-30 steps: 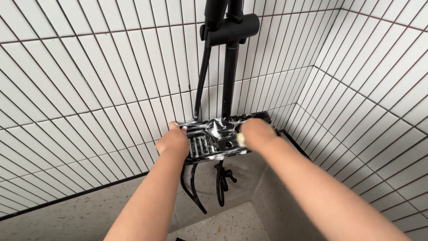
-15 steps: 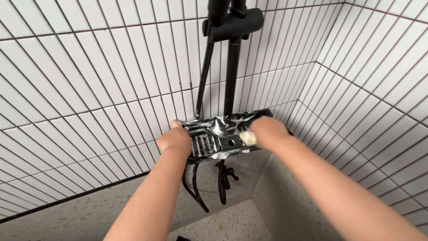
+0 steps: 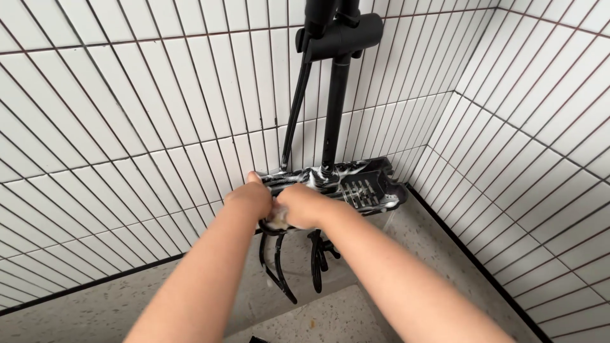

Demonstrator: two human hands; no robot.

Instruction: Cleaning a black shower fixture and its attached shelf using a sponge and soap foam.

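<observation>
The right hand (image 3: 305,206) is closed around a small yellowish sponge (image 3: 277,220) at the left part of the black soapy shelf (image 3: 362,187). The left hand (image 3: 250,197) grips the shelf's left end. Above the shelf rises a black shower pipe (image 3: 335,108).

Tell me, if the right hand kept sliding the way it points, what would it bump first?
Probably the left hand: the right hand points leftward along the soapy black shelf, and they look almost touching, though depth is unclear.
</observation>
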